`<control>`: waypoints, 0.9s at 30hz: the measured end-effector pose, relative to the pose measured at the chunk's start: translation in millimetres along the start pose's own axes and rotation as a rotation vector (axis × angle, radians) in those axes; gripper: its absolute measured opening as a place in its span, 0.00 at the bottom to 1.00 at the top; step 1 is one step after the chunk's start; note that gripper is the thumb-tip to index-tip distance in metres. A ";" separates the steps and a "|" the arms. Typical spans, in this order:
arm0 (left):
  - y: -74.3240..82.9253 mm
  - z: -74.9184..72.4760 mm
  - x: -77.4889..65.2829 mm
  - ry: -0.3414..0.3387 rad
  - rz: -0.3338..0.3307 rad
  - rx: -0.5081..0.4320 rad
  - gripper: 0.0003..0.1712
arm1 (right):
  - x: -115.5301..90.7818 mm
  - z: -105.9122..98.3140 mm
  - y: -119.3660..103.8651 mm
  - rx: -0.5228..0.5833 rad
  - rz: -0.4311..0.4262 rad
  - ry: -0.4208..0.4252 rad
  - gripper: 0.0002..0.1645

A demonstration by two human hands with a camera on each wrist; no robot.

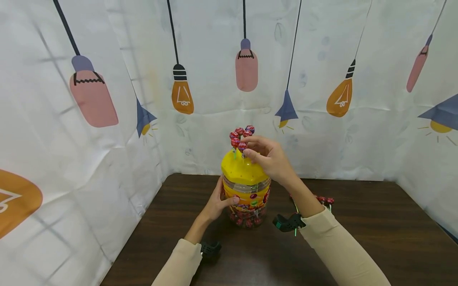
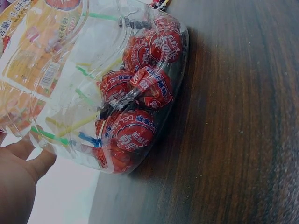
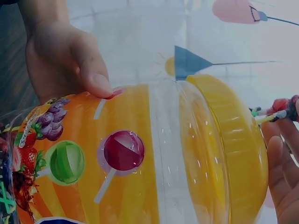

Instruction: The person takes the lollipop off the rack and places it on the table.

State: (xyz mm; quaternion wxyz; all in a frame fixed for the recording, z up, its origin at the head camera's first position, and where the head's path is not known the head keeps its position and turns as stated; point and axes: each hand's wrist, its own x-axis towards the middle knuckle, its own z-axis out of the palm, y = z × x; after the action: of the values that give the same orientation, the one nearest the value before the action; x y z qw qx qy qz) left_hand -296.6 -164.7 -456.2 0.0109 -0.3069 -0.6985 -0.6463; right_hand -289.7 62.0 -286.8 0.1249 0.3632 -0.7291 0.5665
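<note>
A clear plastic candy jar (image 1: 248, 206) with a yellow lid (image 1: 245, 169) stands upright on the table, holding red-wrapped lollipops (image 2: 135, 130) at its bottom. My left hand (image 1: 216, 202) grips the jar's left side, its thumb (image 3: 96, 79) across the orange label. Several red lollipops (image 1: 239, 131) stand by their sticks in the top of the lid. Above the lid, my right hand (image 1: 268, 157) has thumb and index finger at the head of a front lollipop (image 1: 242, 146), pinching it. Its other fingers are bent beside the cluster.
More lollipops (image 1: 323, 200) lie on the dark wooden table (image 1: 375, 226), partly hidden behind my right forearm. A green stick (image 1: 295, 232) shows below the right wrist camera (image 1: 289, 222). A white curtain (image 1: 214, 131) printed with lamps surrounds the table's back and sides.
</note>
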 end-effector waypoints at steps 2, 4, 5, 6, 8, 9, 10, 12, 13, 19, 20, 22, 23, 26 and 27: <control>-1.1 -0.3 0.0 0.000 0.005 0.000 0.51 | -0.2 1.4 0.0 -0.010 -0.013 0.010 0.18; -1.0 -0.3 -0.2 0.000 0.008 0.002 0.51 | 0.0 2.6 0.0 -0.018 -0.020 0.024 0.18; -0.8 -0.1 -0.3 -0.001 0.008 0.003 0.51 | 0.2 3.1 0.1 -0.022 -0.021 0.031 0.18; -0.9 -0.1 -0.3 0.000 0.011 0.005 0.51 | 0.3 3.5 0.0 -0.026 -0.023 0.040 0.18; -0.2 0.1 -0.1 -0.001 0.009 0.004 0.51 | 0.9 4.0 -0.8 -0.030 -0.030 0.061 0.18; 0.1 0.2 0.0 0.000 0.009 0.006 0.51 | 1.2 4.1 -1.4 -0.034 -0.034 0.073 0.18; 0.3 0.2 0.0 0.000 0.007 0.008 0.51 | 1.4 4.1 -2.2 -0.034 -0.039 0.085 0.18; 0.1 0.0 0.2 0.002 0.007 0.012 0.51 | 1.8 3.9 -3.6 -0.023 -0.046 0.104 0.19; 0.4 0.1 0.2 0.002 0.007 0.013 0.51 | 1.9 3.6 -4.3 -0.012 -0.050 0.109 0.19; 0.2 -0.2 0.4 -0.008 0.019 -0.002 0.49 | 1.1 0.3 -5.5 0.078 -0.050 0.108 0.19; 0.3 -0.1 0.4 -0.011 0.022 -0.009 0.49 | 0.6 -0.4 -5.5 0.090 -0.048 0.105 0.19; 0.9 0.1 0.0 -0.017 0.028 -0.020 0.49 | -0.7 -2.0 -4.9 0.106 -0.041 0.102 0.19; 1.4 0.3 -0.2 -0.019 0.030 -0.026 0.49 | -1.5 -2.9 -4.5 0.112 -0.037 0.102 0.19; 2.2 0.9 -0.4 -0.024 0.033 -0.036 0.49 | -4.4 -5.9 -4.4 0.123 -0.023 0.105 0.19; 2.1 1.0 -0.4 -0.024 0.033 -0.035 0.49 | -5.5 -6.9 -4.1 0.123 -0.019 0.107 0.18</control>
State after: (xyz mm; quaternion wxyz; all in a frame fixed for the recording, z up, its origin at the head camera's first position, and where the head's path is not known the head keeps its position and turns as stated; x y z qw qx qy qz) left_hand -294.9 -163.9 -454.6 0.0077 -0.3264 -0.6820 -0.6545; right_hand -284.7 70.1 -284.9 0.1463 0.3462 -0.6820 0.6274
